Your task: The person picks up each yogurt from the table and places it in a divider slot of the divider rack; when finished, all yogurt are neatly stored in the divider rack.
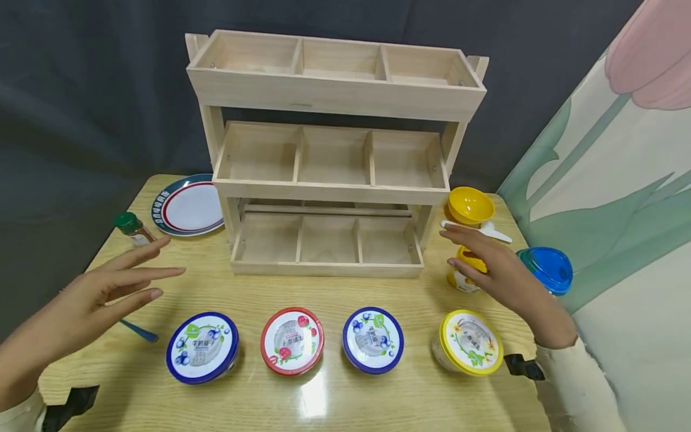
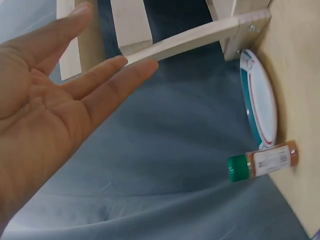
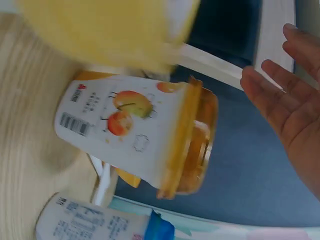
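My left hand (image 1: 110, 291) hovers over the table's left side, fingers spread, holding nothing. Just beyond it stands a spice jar (image 1: 141, 236) with a green cap, also in the left wrist view. A blue utensil handle (image 1: 139, 330) shows below the fingers. On the right, my empty right hand (image 1: 504, 282) is raised with fingers extended, partly covering an orange-lidded fruit cup (image 1: 464, 281). That fruit cup (image 3: 130, 112) appears whole in the right wrist view. Nearer me is a yellow-lidded tub (image 1: 472, 342). Two blue-lidded tubs (image 1: 202, 348) flank a red-lidded tub (image 1: 292, 342).
A three-tier wooden rack (image 1: 332, 192) with divided trays stands at the back centre. To its left lies a rimmed plate (image 1: 194, 207). On its right are a yellow bowl (image 1: 471, 206), a white spoon (image 1: 496, 234) and a blue-lidded container (image 1: 547, 269). Dark cloth hangs behind.
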{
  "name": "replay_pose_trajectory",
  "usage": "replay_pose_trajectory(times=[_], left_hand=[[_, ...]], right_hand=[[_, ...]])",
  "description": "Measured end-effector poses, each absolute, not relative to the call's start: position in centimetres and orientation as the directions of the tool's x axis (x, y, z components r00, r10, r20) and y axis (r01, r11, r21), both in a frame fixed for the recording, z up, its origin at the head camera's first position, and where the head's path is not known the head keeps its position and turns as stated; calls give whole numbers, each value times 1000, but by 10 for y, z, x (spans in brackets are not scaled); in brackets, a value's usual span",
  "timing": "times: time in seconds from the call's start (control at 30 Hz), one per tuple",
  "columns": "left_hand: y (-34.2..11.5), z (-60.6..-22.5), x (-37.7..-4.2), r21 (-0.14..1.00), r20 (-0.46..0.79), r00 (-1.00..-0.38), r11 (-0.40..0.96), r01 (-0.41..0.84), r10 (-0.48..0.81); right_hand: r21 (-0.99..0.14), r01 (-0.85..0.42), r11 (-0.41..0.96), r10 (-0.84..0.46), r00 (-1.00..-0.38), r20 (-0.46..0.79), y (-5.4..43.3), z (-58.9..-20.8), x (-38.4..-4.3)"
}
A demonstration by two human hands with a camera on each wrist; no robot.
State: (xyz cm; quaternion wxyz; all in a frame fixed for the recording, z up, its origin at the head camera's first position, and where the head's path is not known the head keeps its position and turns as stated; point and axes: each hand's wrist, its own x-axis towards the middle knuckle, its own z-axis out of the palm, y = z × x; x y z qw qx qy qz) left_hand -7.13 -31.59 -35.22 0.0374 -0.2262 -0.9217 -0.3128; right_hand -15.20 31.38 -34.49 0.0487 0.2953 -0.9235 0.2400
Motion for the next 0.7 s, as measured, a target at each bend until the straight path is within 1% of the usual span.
replay_pose_trajectory(times=[0.07, 0.2, 0.33, 0.5, 0.7], left_hand=[[-312, -359, -65, 593, 195, -897, 681, 429, 396], [-306, -372, -53, 622, 201, -877, 636, 458, 435], [-305, -386, -44, 642, 205, -864, 604, 473, 459], [-308, -403, -31, 687, 191, -877, 578, 440, 441], [-310, -416, -19, 722, 146, -888, 567, 396, 435]], right_hand=[[-457, -540, 707, -523, -834, 177, 311, -348, -154], [-527, -475, 704, -516, -853, 79, 310, -356, -156], [-585, -436, 684, -519, -854, 28, 310, -365, -156], [-619, -431, 656, -533, -846, 24, 309, -377, -160], [-659, -432, 616, -551, -834, 31, 307, -390, -165]])
